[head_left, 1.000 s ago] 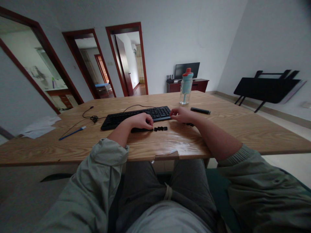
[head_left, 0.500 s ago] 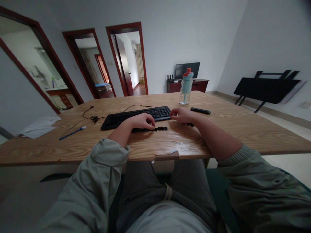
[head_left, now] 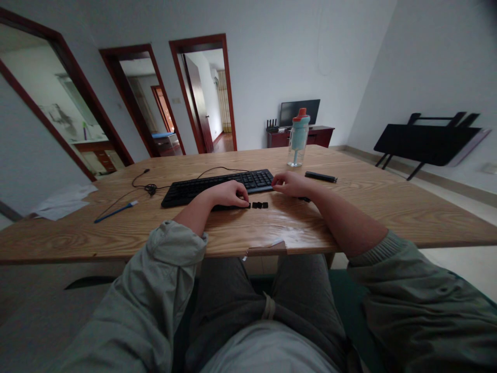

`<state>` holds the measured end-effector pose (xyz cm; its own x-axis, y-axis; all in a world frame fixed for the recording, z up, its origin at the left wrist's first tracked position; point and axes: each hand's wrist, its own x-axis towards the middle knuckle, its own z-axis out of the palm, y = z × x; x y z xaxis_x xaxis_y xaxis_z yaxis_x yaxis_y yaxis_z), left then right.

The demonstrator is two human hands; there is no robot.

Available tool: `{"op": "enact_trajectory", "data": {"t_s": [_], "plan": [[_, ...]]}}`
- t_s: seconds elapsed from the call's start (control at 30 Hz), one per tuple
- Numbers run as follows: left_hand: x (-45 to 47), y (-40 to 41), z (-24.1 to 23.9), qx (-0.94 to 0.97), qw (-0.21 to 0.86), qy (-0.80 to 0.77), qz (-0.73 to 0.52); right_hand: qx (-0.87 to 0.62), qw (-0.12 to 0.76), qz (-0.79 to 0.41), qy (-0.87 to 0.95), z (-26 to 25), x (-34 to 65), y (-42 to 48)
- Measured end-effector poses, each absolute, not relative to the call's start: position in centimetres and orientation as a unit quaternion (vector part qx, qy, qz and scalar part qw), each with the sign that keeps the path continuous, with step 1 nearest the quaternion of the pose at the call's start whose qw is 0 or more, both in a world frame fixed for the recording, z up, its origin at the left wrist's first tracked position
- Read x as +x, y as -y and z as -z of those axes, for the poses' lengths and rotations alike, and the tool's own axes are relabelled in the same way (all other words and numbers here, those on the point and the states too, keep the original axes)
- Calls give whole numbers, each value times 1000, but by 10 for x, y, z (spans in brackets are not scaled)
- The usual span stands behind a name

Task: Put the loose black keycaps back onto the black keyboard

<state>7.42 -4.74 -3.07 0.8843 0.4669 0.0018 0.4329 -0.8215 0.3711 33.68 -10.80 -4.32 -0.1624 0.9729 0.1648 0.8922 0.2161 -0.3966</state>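
Note:
A black keyboard (head_left: 209, 186) lies on the wooden table (head_left: 349, 207) in front of me. A short row of small black keycaps (head_left: 260, 205) sits on the wood just before it. My left hand (head_left: 228, 195) rests at the keyboard's front edge, fingers curled, its fingertips touching the left end of the keycap row; a longer black piece lies under it. My right hand (head_left: 291, 184) sits at the keyboard's right end, fingers bent over a small dark item that is mostly hidden.
A blue bottle with a red cap (head_left: 298, 138) stands behind the keyboard, a black pen-like bar (head_left: 320, 177) lies to its right. A blue pen (head_left: 115, 212), a coiled cable (head_left: 149, 189) and white paper (head_left: 64, 202) are at the left. A strip of tape (head_left: 272, 243) sits at the near edge.
My left hand has slid a little to the right, over the left end of the keycap row, so fewer keycaps show. My right hand has stayed in place.

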Motion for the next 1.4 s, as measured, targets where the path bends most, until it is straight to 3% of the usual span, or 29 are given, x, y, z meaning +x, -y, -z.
{"op": "enact_trajectory", "data": {"t_s": [0.63,0.97,1.4], "plan": [[72,55,27,939,181,-288,-47,-624,180,-107,753,40,334,111],[88,57,36,969,146,-177,-95,-628,176,-111,750,42,335,109],[87,60,33,960,135,-233,-78,-628,176,-116,749,41,334,110]]}}
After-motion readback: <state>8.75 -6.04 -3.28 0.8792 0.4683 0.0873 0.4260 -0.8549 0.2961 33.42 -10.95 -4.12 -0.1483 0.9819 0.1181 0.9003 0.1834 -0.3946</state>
